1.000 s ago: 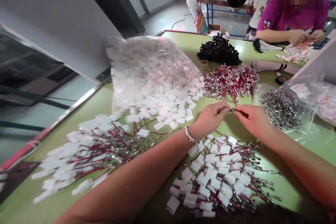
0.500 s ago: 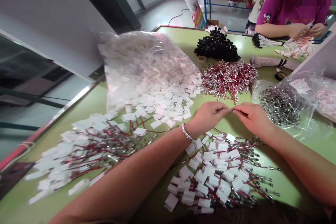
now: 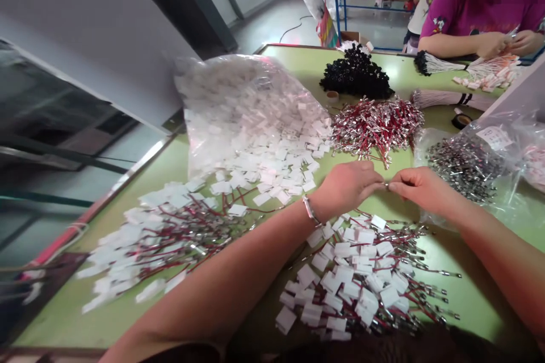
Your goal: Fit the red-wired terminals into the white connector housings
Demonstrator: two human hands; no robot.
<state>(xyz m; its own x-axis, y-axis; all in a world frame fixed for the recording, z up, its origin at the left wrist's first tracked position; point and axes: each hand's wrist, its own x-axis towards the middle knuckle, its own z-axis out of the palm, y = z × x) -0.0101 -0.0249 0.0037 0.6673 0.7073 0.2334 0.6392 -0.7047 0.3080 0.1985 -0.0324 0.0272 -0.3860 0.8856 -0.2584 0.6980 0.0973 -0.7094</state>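
My left hand point(image 3: 351, 185), a bracelet on its wrist, is pinched shut, fingertips pointing right. Facing it, my right hand point(image 3: 414, 186) is also closed in a pinch. A small shiny metal piece point(image 3: 386, 185) shows between the fingertips of both hands; its exact kind is too small to make out. Just beyond the hands lies a heap of short red wires with metal ends point(image 3: 377, 125). Below them spreads a pile of white tabs on red wires with metal ends point(image 3: 361, 272). Another such pile point(image 3: 166, 238) lies left of my left forearm.
A clear bag point(image 3: 247, 108) spills white pieces at left. Black parts point(image 3: 357, 76) are heaped at the back beside a tape roll point(image 3: 332, 97). An open bag of small metal parts point(image 3: 464, 167) stands at right. Across the table, a person in purple point(image 3: 455, 5) handles white wires.
The whole view has shifted slightly. My hands stay fingertip to fingertip, with the left fingers now straighter and the small metal piece still between them.
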